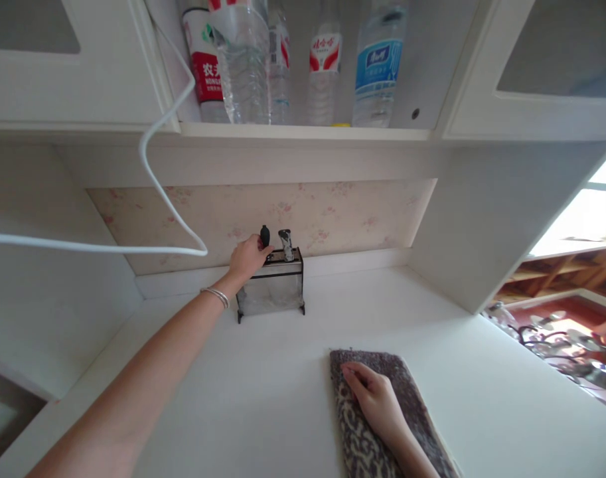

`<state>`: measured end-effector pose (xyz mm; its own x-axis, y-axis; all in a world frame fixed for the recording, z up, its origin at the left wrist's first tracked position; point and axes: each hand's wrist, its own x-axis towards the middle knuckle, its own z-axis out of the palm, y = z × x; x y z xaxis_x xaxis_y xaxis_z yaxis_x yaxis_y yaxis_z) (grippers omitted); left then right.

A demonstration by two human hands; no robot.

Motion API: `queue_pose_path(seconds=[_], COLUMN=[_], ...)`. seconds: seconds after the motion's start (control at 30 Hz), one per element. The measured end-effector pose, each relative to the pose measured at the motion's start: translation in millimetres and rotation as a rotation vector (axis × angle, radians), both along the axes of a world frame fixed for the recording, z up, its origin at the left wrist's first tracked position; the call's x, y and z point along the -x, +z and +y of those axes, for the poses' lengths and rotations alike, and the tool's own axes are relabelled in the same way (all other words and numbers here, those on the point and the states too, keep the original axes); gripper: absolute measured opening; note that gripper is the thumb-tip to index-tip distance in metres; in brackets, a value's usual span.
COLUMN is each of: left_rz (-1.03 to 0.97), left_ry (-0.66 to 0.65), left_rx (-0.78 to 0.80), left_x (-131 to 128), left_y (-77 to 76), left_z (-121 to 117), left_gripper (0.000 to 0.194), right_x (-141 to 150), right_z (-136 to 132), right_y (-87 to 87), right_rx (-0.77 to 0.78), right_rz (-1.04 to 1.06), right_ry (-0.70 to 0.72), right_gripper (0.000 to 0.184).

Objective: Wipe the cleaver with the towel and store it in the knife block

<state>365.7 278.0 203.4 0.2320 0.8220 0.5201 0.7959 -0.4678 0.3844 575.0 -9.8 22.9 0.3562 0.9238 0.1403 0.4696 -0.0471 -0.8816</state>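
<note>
My left hand [249, 257] reaches far across the white counter, its fingers closed on a black handle [265, 235] that sticks up from a knife holder [273, 294]. The holder has a black frame and see-through sides, and it stands near the back wall. Beside the black handle rises a second, speckled grey-and-black handle [286, 245]. Whatever is below the gripped handle is hard to make out. My right hand [377, 401] lies on a folded grey-brown patterned towel [355, 435] at the front. Its fingers are curled together, and whether they pinch the towel is hidden.
Above the counter [223, 398], an open cupboard shelf [303, 133] holds several plastic water bottles [324, 79]. A white cable [153, 166] hangs across the left side. Side panels close in the niche, and metal ware [576, 352] shows beyond the right one.
</note>
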Motion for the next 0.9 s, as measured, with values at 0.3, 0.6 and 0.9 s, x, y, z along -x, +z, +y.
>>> queue_pose_path(seconds=[0.3,0.6,0.9], left_rz=[-0.277,-0.558,-0.667], left_ry=[-0.040,0.054,-0.220], left_rx=[-0.082,0.344,0.610], left_x=[44.9,98.0,74.2], left_y=[7.0,-66.7,-112.7], left_z=[-12.3,-14.1,-45.8], left_gripper=[0.026,0.042,0.058], right_x=[0.6,15.0,24.7], right_z=[-0.7,66.9,180.3], right_y=[0.1,23.9,91.9], right_rx=[0.009,0.079,-0.087], right_rz=[0.037,0.133,0.225], right_ry=[0.019,0.260,0.084], right_gripper=[0.034,0.063,0.088])
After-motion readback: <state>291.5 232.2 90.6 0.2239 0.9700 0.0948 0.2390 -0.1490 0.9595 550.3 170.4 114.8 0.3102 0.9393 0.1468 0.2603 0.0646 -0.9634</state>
